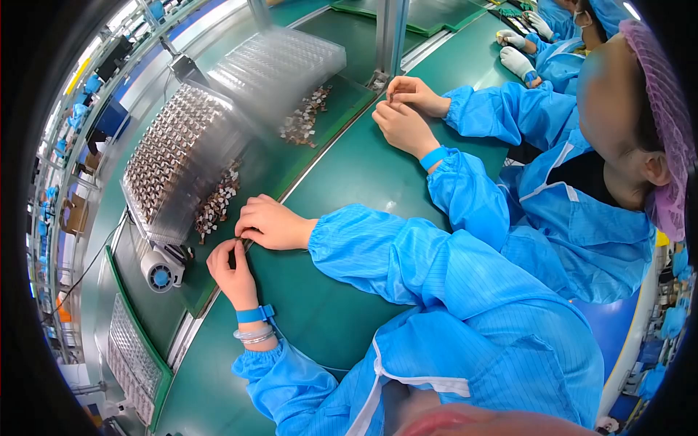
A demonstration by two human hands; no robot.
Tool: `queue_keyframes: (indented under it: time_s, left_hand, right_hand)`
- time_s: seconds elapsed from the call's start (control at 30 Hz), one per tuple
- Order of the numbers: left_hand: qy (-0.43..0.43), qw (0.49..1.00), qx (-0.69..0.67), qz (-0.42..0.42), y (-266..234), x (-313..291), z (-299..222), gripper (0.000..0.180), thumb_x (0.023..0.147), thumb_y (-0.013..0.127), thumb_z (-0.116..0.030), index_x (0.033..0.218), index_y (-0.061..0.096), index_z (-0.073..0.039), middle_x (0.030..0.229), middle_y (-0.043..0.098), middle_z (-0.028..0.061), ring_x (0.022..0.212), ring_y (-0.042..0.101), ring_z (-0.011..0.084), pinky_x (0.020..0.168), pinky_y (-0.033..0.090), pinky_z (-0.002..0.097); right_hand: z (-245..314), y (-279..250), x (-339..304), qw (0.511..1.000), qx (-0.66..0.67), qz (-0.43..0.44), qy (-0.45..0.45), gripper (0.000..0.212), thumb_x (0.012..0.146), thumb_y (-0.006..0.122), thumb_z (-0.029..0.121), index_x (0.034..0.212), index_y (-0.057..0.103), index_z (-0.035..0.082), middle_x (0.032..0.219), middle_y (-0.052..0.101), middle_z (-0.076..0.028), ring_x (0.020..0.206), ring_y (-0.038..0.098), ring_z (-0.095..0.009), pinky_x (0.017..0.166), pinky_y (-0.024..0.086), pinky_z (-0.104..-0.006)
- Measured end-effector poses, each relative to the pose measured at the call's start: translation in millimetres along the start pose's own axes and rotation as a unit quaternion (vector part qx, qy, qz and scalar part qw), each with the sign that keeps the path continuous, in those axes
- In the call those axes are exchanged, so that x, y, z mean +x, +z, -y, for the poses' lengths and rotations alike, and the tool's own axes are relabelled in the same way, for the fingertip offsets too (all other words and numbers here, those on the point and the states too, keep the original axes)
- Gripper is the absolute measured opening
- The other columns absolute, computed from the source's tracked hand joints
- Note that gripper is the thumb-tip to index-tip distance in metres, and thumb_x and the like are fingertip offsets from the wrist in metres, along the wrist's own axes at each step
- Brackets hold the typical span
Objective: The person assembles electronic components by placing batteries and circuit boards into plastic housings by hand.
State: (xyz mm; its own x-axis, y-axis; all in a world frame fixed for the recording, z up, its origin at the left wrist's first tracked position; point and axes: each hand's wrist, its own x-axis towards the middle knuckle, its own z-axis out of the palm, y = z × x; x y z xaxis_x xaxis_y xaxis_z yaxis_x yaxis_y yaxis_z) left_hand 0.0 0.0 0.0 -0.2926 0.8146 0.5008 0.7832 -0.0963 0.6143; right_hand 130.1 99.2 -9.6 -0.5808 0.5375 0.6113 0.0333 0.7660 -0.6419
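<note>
My left hand (231, 273), with a blue strap at its wrist, is closed in a pinch near the edge of the green work surface (327, 291). My right hand (272, 224) meets it from the right, fingertips pressed together. Between the two sets of fingertips is a small dark piece (240, 238), mostly hidden and too small to name. Just beyond my hands lies a loose pile of small white and brown parts (218, 200). Behind that pile stands a clear plastic tray (174, 156) filled with rows of similar-looking parts.
A white cylindrical device (161, 269) sits left of my hands. Further left is another clear tray (134, 356) in a green frame. A blurred clear tray stack (280, 69) and a second parts pile (307, 116) lie beyond. A co-worker's hands (407, 116) work at the right.
</note>
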Motion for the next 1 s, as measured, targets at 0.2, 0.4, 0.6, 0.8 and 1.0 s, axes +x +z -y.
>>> queue_keyframes:
  time_s: [0.2, 0.4, 0.6, 0.8, 1.0]
  left_hand:
    - [0.004, 1.000, 0.008, 0.002, 2, -5, 1, 0.012, 0.084, 0.061, -0.014, 0.089, 0.062, -0.003, 0.093, 0.061, 0.0080, 0.092, 0.049, 0.0229, 0.080, 0.040, 0.0326]
    - [-0.007, 1.000, 0.000, 0.001, 3, -4, 0, 0.009, 0.083, 0.061, -0.012, 0.087, 0.061, -0.004, 0.091, 0.061, 0.0073, 0.092, 0.049, 0.0235, 0.082, 0.039, 0.0340]
    - [-0.007, 1.000, -0.003, -0.011, 1, -6, 0, 0.010, 0.083, 0.062, -0.012, 0.087, 0.061, -0.004, 0.091, 0.061, 0.0072, 0.092, 0.050, 0.0244, 0.082, 0.040, 0.0344]
    - [0.013, 0.999, 0.005, -0.034, 4, -3, 3, 0.008, 0.080, 0.062, -0.011, 0.085, 0.062, -0.004, 0.089, 0.062, 0.0086, 0.089, 0.052, 0.0266, 0.081, 0.040, 0.0355]
    - [0.015, 0.999, 0.009, -0.047, 2, -2, 3, 0.008, 0.079, 0.063, -0.012, 0.083, 0.063, -0.005, 0.087, 0.062, 0.0091, 0.087, 0.053, 0.0268, 0.079, 0.041, 0.0358]
  right_hand:
    - [2, -2, -4, 1.000, 0.000, -0.011, -0.006, 0.005, 0.078, 0.060, 0.014, 0.077, 0.064, 0.011, 0.077, 0.056, -0.001, 0.083, 0.049, -0.022, 0.080, 0.036, -0.0350]
    - [3, -5, -3, 1.000, 0.002, -0.016, -0.008, 0.006, 0.077, 0.061, 0.016, 0.077, 0.063, 0.011, 0.076, 0.056, -0.001, 0.082, 0.049, -0.022, 0.079, 0.036, -0.0349]
    - [7, -5, -3, 1.000, 0.029, -0.007, -0.004, 0.007, 0.074, 0.062, 0.016, 0.077, 0.064, 0.011, 0.073, 0.056, -0.002, 0.079, 0.050, -0.022, 0.077, 0.037, -0.0351]
    - [-2, 1, -2, 0.999, -0.026, -0.027, -0.012, 0.008, 0.075, 0.061, 0.015, 0.081, 0.066, 0.011, 0.078, 0.058, -0.004, 0.083, 0.052, -0.026, 0.074, 0.038, -0.0385]
    - [0, -2, -1, 1.000, -0.013, -0.001, -0.002, 0.009, 0.076, 0.063, 0.014, 0.084, 0.065, 0.009, 0.079, 0.058, -0.003, 0.082, 0.051, -0.024, 0.078, 0.038, -0.0360]
